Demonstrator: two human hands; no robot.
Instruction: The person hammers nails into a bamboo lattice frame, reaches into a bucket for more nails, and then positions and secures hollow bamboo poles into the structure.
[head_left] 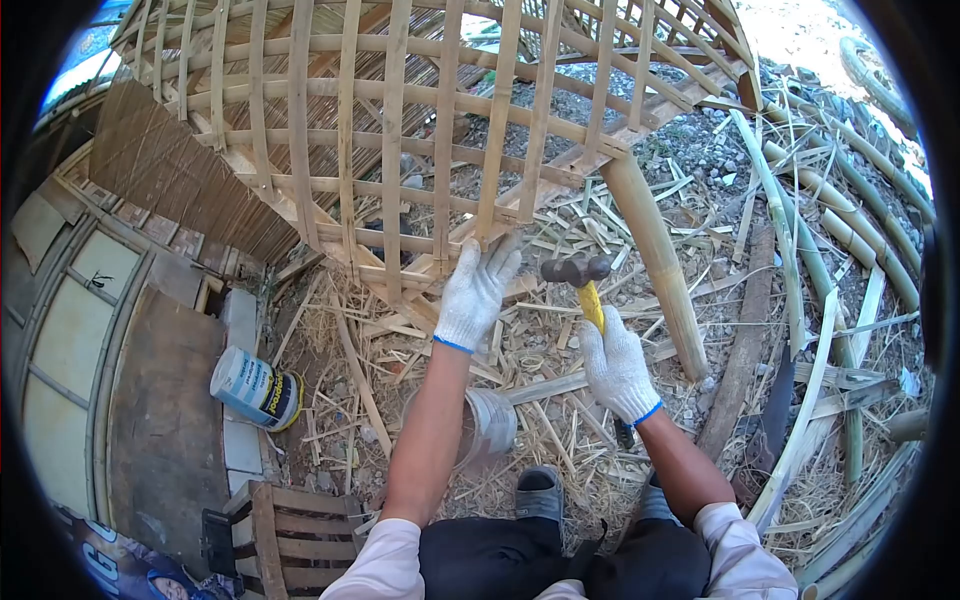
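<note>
Beyond the hammer (590, 298) is the lattice (446, 130), with one bucket (255, 388) far left and bamboo poles (858, 217) right.

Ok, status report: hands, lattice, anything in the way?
Left hand at lower edge of lattice, grip unclear. Right hand closed on hammer. Bamboo post right of hammer, possible swing obstacle; wood strips on ground.

On the tilted white-and-blue plastic bucket with a dark band (255, 388), yellow lettering runs sideways and seems to end in "proof", while its smaller print is too fine to read. Large pale letters, apparently including "GO", stand on the dark printed banner (122, 568) at the lower left, partly cut off.
</note>
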